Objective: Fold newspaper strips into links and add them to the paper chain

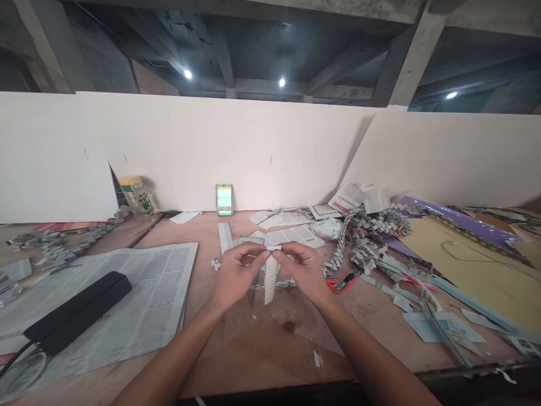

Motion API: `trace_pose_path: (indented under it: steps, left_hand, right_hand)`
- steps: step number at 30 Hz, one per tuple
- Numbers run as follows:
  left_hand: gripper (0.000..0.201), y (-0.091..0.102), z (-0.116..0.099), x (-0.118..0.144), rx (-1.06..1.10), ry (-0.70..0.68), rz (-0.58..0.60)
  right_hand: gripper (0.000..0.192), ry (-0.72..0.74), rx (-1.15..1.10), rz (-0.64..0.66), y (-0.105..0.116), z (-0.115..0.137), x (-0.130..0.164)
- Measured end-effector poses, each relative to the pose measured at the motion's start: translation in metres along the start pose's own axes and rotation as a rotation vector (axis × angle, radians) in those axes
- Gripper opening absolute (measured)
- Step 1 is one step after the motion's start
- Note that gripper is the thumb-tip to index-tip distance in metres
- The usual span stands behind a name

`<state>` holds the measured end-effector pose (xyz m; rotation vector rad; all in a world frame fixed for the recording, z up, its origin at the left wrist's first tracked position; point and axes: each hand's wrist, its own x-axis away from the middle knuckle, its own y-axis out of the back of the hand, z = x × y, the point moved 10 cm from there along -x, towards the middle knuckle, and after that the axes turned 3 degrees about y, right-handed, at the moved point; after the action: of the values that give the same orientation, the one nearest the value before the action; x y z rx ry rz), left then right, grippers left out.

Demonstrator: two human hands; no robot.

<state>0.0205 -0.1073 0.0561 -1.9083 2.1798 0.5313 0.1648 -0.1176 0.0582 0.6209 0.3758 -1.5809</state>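
Note:
A printed strip of newspaper (271, 282) hangs down between my hands, its upper end folded over. My left hand (242, 272) pinches the folded end from one side, thumb and fingertips closed on it. From the other side my right hand (301, 267) grips the same fold, its thumb close beside the left one. Behind and below the hands, part of a folded-paper chain (284, 283) lies on the table, partly hidden by them. Another pale paper strip (225, 234) rests just beyond my left hand.
A black power adapter (80, 310) sits on newspaper sheets (160, 282) at left. A phone (224, 199) leans against the white board (253, 146). To the right lie heaped paper chains (366, 248), a red-handled cutter (344, 281) and yellow card (465, 265). A snack canister (137, 194) stands back left.

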Motion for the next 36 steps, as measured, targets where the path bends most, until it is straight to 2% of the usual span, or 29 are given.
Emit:
trace_pose_path:
  steps: [36]
  left_hand:
    - [0.020, -0.0029, -0.0005, 0.0009, 0.043, 0.051, 0.034]
  right_hand:
    - [0.012, 0.020, -0.008, 0.012, -0.0015, -0.0014, -0.0002]
